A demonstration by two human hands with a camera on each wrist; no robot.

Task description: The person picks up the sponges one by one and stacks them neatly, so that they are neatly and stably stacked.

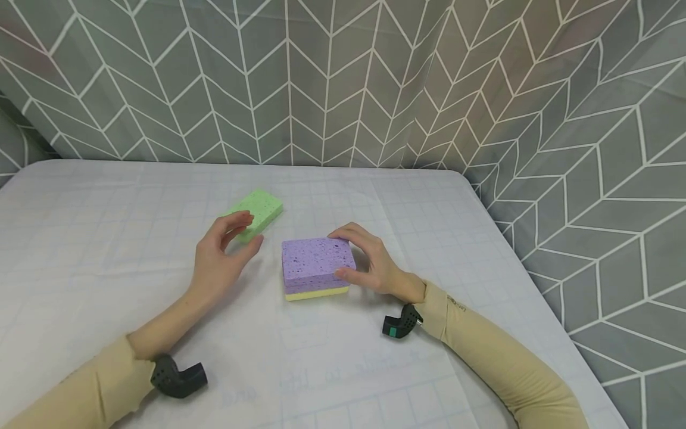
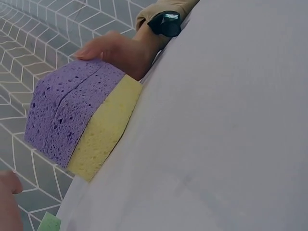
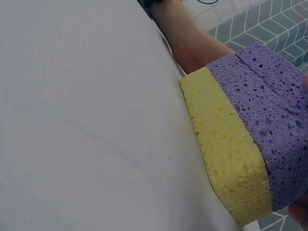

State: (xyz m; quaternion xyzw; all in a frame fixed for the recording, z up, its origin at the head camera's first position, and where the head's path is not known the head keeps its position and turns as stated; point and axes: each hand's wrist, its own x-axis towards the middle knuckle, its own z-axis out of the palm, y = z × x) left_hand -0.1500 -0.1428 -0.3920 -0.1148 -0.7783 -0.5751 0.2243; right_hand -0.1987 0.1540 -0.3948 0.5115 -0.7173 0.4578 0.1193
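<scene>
Two purple sponges (image 1: pixel 318 257) lie stacked on a yellow sponge (image 1: pixel 316 294) on the table; both wrist views show the seam between the purple ones (image 2: pixel 72 103) and the yellow layer (image 3: pixel 226 149) beneath. My right hand (image 1: pixel 377 265) holds the right end of the purple sponges, thumb on the near side and fingers at the far corner. Farther back and left lies a green sponge (image 1: pixel 262 210). My left hand (image 1: pixel 218 256) is beside it, fingers bent and thumb spread apart, overlapping its near left part in the head view. Nothing shows between that thumb and fingers.
A white cloth with faint grid lines covers the table (image 1: pixel 343 369). Its back edge meets a grey curtain (image 1: pixel 300 83) with a white chevron pattern, which continues down the right side. A black wrist device (image 1: pixel 178 376) sits on the left sleeve, another (image 1: pixel 402 322) on the right.
</scene>
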